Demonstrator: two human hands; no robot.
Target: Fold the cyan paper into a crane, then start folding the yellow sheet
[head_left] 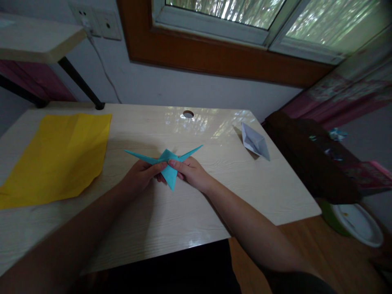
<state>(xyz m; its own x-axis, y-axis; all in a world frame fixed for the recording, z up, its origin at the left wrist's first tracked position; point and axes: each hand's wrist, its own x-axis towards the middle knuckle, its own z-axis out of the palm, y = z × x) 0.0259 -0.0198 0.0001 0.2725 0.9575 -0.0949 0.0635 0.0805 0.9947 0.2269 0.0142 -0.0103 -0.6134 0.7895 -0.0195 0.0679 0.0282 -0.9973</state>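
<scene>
A folded turquoise origami crane (169,174) is held just above the desk, with two thin points sticking out to the left and right and a wide flap hanging toward me. My left hand (147,169) pinches its left side, the thumb lying on the front of the paper. On the other side my right hand (190,169) grips it the same way, and both thumb tips nearly meet at the middle. The fingers behind the paper are partly hidden.
A sheet of yellow paper (67,157) lies at the desk's left. Toward the right edge sits a folded white paper boat (255,141). The pale desk (260,192) has a round cable hole (188,114) at the back. A raised shelf (33,38) stands at the back left.
</scene>
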